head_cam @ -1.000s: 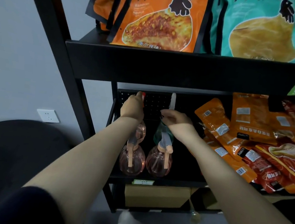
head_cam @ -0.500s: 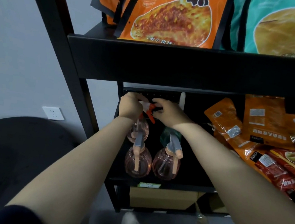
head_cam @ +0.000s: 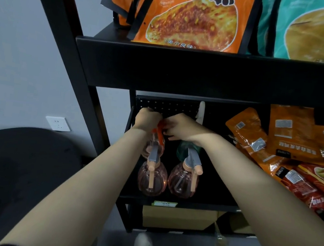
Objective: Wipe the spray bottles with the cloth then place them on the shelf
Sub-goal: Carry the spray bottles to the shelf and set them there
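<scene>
A black shelf (head_cam: 204,72) is seen, with 2 pink spray bottles (head_cam: 182,180) stood on its lower level; behind them, a third bottle's orange-red spray head (head_cam: 160,132) is gripped by the left hand (head_cam: 147,119) and pinched by the right hand (head_cam: 183,128)

orange snack bag (head_cam: 192,18) on top shelf reads (奥尔良味) in white along its lower edge, white print lines higher up too small to read, barcode stickers on red-orange packets (head_cam: 256,142) illegible, green shelf tag (head_cam: 164,204) blurred
</scene>
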The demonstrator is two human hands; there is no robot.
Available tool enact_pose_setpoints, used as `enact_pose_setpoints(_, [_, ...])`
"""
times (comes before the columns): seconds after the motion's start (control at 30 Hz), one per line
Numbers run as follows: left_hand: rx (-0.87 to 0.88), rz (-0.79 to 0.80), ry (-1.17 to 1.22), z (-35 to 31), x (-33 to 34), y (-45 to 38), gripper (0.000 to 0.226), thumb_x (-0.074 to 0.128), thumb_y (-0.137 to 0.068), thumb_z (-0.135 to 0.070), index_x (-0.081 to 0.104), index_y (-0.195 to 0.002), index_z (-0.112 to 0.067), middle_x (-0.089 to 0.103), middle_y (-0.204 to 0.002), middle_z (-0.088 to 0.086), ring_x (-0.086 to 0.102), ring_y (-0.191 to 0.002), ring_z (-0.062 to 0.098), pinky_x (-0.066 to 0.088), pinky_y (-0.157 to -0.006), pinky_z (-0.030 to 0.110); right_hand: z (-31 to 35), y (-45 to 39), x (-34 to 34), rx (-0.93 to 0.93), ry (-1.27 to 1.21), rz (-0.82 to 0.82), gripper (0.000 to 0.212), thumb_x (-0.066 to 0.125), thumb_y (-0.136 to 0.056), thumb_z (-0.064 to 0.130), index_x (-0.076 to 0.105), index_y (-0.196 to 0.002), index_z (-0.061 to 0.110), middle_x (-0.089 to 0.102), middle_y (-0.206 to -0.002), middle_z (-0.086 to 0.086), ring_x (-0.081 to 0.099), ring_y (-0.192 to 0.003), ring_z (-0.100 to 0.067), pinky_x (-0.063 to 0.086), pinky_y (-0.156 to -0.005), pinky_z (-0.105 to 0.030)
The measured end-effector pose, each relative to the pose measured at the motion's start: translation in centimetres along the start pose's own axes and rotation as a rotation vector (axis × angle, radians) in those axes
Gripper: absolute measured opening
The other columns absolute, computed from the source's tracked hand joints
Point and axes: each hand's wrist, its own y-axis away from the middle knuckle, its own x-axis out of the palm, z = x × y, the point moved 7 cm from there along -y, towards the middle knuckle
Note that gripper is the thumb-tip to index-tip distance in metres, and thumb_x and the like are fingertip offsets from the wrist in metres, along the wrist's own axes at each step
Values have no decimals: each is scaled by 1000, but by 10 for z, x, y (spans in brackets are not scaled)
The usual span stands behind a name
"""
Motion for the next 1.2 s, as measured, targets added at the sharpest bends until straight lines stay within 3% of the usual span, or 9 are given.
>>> enact_pose_setpoints(0.1, [4, 36, -37, -2, -3, 2, 21, 48, -84, 4, 52, -66, -5, 47, -59, 6, 42, -50, 18, 34, -46, 23, -11, -2, -13, 9, 127, -57, 41, 54, -93, 4, 49, -133, 4, 57, -130, -12, 54, -119, -23, 43, -103, -36])
enact_pose_setpoints(0.23, [41, 102, -116, -8, 0, 4, 16, 48, -80, 10, 53, -70, -1, 50, -66, 9, 48, -58, 20, 42, -49, 25, -16, -10, 0, 29, 210, -1, 45, 58, -91, 9, 48, -134, 5, 53, -134, -11, 50, -123, -23, 43, -102, -36])
enact_pose_setpoints(0.4, [2, 113, -73, 0, 1, 9, 17, 47, -89, 3, 54, -73, 5, 46, -62, 8, 44, -57, 19, 37, -55, 29, -9, -27, 16, -32, 322, 15, 5, 60, -87, 11, 64, -89, 14, 65, -93, -5, 60, -96, -22, 47, -81, -31])
enact_pose_setpoints(0.5, [16, 84, -32, 3, 2, 9, 26, 50, -93, -7, 56, -101, 17, 47, -60, 9, 45, -58, 22, 34, -55, 27, -7, -31, 14, -38, 372, -15, 34, 58, -88, 9, 46, -60, 24, 50, -65, 6, 52, -74, -17, 36, -69, -25])
enact_pose_setpoints(0.57, [22, 95, -18, 2, 6, 9, 19, 51, -94, -8, 59, -83, 5, 48, -63, 9, 47, -64, 24, 39, -64, 30, -7, -31, 12, -49, 389, -24, 36, 59, -87, 10, 45, -57, 24, 49, -63, 7, 51, -70, -15, 35, -67, -24])
enact_pose_setpoints(0.77, [13, 115, -6, 1, 14, 13, 32, 50, -92, -3, 53, -120, 11, 54, -75, 10, 53, -88, 28, 41, -77, 35, -12, -29, 8, -42, 399, -24, 28, 55, -88, 12, 49, -62, 20, 53, -63, 3, 54, -65, -15, 39, -58, -21])
enact_pose_setpoints(0.9, [9, 64, -82, 3, 9, 12, 31, 49, -95, -8, 54, -121, 8, 60, -118, 30, 56, -114, 41, 47, -92, 41, -9, -27, 13, -82, 392, -33, 31, 54, -89, 12, 47, -62, 25, 58, -74, 0, 59, -76, -18, 45, -71, -27])
enact_pose_setpoints(1.07, [24, 76, -112, 3, 6, 9, 10, 57, -89, -8, 62, -90, 0, 60, -78, 13, 58, -84, 30, 52, -84, 42, 2, -24, 3, -122, 359, -38, 6, 62, -87, 13, 67, -87, 15, 68, -98, -6, 62, -98, -22, 46, -89, -33])
enact_pose_setpoints(1.2, [299, -44, -423, -30, 0, 27, 36, 50, -95, -14, 51, -130, -4, 59, -127, 16, 54, -117, 30, 40, -88, 28, 14, 0, -57, -154, 286, -336, 28, 53, -94, 13, 62, -120, 14, 63, -122, -4, 56, -115, -18, 37, -100, -28])
